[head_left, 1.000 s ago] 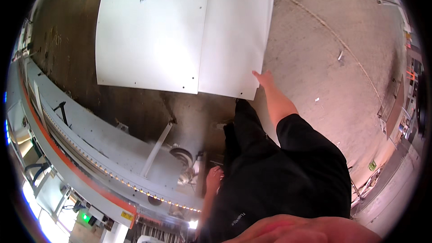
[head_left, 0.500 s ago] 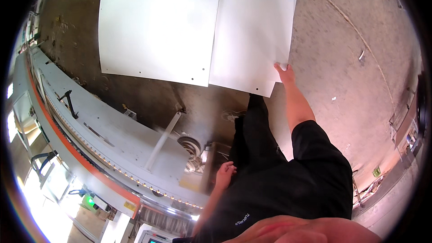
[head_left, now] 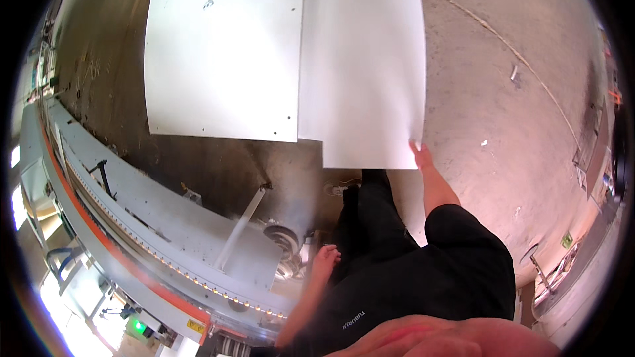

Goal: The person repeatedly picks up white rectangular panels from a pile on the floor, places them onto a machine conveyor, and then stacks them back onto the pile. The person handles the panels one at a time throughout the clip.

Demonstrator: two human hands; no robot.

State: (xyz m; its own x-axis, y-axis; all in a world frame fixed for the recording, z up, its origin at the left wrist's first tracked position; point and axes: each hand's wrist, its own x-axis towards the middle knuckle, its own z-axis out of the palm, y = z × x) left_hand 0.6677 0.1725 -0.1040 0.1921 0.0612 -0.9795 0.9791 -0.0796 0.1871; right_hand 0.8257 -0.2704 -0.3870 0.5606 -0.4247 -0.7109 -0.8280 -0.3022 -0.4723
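Note:
A white rectangular panel (head_left: 364, 66) lies on the right-hand part of the white boards. Its near end sticks out toward me past the layer below, whose edge shows at the panel's left and far end. My right hand (head_left: 421, 155) is closed on the panel's right edge by the near corner, thumb on top and the other fingers hidden underneath. Low beside my body hangs my left hand (head_left: 327, 255), its fingers curled in and nothing visible in them. To the panel's left lies a wider white board (head_left: 225, 59) with small dark holes near its edges.
Along the left runs a long grey machine (head_left: 165, 192) with an orange strip and a row of small rollers. A slanted grey support bar (head_left: 241, 228) juts from it toward the boards. A cable (head_left: 503, 38) crosses the concrete floor at right.
My right hand has drawn the top white panel toward me and it has turned slightly, baring the layer below at its far end. My left hand stays low at my side.

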